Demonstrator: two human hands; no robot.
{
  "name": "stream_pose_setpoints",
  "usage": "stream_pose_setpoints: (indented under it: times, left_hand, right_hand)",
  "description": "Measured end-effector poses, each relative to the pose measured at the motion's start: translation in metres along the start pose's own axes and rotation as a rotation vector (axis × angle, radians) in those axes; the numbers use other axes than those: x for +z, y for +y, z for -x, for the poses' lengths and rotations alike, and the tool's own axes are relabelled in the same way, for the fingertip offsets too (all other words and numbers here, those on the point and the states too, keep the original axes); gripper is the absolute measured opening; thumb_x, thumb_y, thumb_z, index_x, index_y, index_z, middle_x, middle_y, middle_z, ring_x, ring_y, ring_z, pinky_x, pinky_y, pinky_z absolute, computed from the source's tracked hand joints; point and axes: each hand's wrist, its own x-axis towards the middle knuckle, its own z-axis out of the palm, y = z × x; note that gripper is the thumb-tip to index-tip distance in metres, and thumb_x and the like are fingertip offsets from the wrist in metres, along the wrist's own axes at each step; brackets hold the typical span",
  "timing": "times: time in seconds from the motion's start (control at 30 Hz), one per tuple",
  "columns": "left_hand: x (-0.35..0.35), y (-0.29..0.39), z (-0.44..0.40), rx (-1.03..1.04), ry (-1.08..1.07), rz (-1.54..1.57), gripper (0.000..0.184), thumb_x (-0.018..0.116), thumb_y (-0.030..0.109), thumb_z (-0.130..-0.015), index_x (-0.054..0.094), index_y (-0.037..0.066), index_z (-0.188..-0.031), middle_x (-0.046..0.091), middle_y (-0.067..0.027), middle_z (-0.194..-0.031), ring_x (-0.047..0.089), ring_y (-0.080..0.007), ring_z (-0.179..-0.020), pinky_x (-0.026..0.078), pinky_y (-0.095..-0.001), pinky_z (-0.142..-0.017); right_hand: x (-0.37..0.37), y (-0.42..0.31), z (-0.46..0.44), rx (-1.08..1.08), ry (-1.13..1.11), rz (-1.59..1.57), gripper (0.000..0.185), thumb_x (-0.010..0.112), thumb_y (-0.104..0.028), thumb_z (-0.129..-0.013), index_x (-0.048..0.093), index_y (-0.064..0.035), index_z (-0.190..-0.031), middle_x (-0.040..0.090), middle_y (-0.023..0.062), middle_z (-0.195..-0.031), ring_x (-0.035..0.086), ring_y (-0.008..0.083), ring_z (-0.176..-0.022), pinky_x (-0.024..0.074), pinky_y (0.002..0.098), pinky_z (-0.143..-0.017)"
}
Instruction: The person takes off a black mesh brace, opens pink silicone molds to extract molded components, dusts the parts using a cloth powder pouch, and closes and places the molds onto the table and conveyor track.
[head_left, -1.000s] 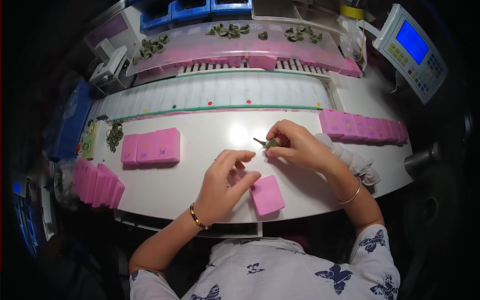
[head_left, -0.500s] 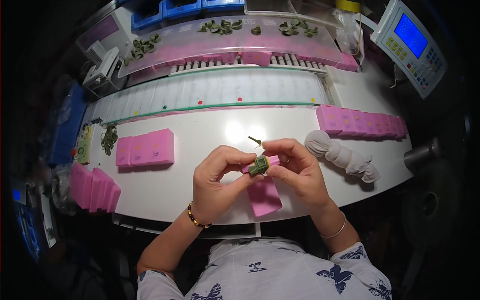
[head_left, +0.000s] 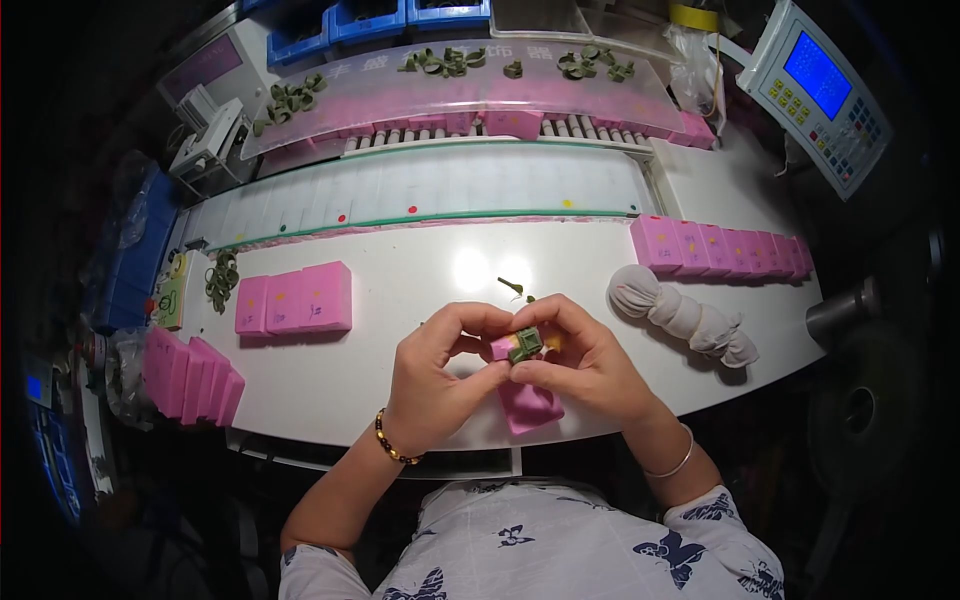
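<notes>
My left hand (head_left: 438, 368) and my right hand (head_left: 592, 372) meet in front of me, fingers closed around a small green wax piece (head_left: 527, 343) with a square frame on top. A bit of pink rubber (head_left: 502, 349) sits against its left side, between my left fingertips. Something yellowish shows by my right fingers, too small to name. Below the hands lies a pink rubber mold block (head_left: 532, 408), partly covered by them. Beyond the fingertips, a thin green scrap (head_left: 510, 286) rests on the white table (head_left: 400, 270).
Three pink blocks (head_left: 296, 300) stand at left, with leaning pink slabs (head_left: 190, 375) nearer. A pink row (head_left: 715, 248) and a knotted white cloth bundle (head_left: 685, 315) are at right. Green curled pieces (head_left: 445, 62) lie on a clear sheet behind. A keypad display (head_left: 820, 95) overhangs upper right.
Both hands have drawn closer together and the green piece has shifted slightly down and turned. My right fingers now curl more around it. Colored dots along the glassy strip have moved left.
</notes>
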Motion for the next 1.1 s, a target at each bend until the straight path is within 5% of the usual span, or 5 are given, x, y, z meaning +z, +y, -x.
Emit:
stream_pose_setpoints:
  times: [0.23, 0.6, 0.87, 1.03, 1.1]
  left_hand:
    - [-0.014, 0.017, -0.003, 0.179, -0.205, -0.349, 0.027, 0.081, 0.000, -0.083, 0.069, -0.004, -0.106, 0.073, -0.0115, -0.095, 0.075, -0.0161, -0.085, 0.061, -0.0272, -0.076]
    - [-0.075, 0.007, -0.010, -0.104, 0.231, 0.221, 0.018, 0.069, 0.006, -0.096, 0.062, 0.002, -0.112, 0.067, -0.0070, -0.094, 0.065, -0.0148, -0.078, 0.061, -0.0276, -0.075]
    - [-0.036, 0.001, -0.014, -0.447, -0.102, 0.922, 0.034, 0.056, 0.024, -0.106, 0.057, 0.000, -0.130, 0.060, -0.0088, -0.120, 0.062, -0.0205, -0.104, 0.062, -0.0326, -0.076]
    - [0.005, 0.019, -0.013, -0.494, -0.134, 0.157, 0.016, 0.066, 0.017, -0.101, 0.068, 0.003, -0.108, 0.060, 0.0022, -0.082, 0.058, -0.0051, -0.070, 0.047, -0.0249, -0.057]
    - [0.005, 0.001, -0.011, -0.004, -0.065, -0.159, 0.007, 0.071, 0.008, -0.095, 0.070, 0.002, -0.096, 0.060, 0.0003, -0.080, 0.049, -0.0078, -0.062, 0.037, -0.0253, -0.051]
  right_hand:
    - [-0.004, 0.000, 0.002, 0.081, -0.045, -0.201, 0.023, 0.072, -0.010, -0.096, 0.057, -0.0054, -0.113, 0.063, -0.0002, -0.093, 0.049, 0.0014, -0.071, 0.0380, 0.0179, -0.060]
    - [-0.056, -0.014, -0.008, 0.016, 0.200, -0.187, 0.018, 0.061, -0.020, -0.105, 0.057, -0.0072, -0.116, 0.070, 0.0086, -0.098, 0.044, 0.0016, -0.061, 0.0365, 0.0135, -0.053]
    - [-0.032, -0.008, -0.026, 0.038, 0.112, -0.478, 0.024, 0.063, -0.026, -0.104, 0.059, -0.0060, -0.118, 0.072, 0.0115, -0.107, 0.043, 0.0002, -0.061, 0.0349, 0.0120, -0.052]
    - [-0.008, -0.005, -0.023, -0.005, 0.093, -0.287, 0.026, 0.066, -0.015, -0.101, 0.059, -0.0031, -0.123, 0.072, 0.0083, -0.110, 0.052, 0.0007, -0.070, 0.0383, 0.0146, -0.057]
    - [0.003, -0.006, -0.019, -0.077, 0.146, -0.190, 0.030, 0.069, -0.009, -0.097, 0.060, -0.0015, -0.125, 0.070, 0.0079, -0.114, 0.064, 0.0081, -0.089, 0.0503, 0.0205, -0.075]
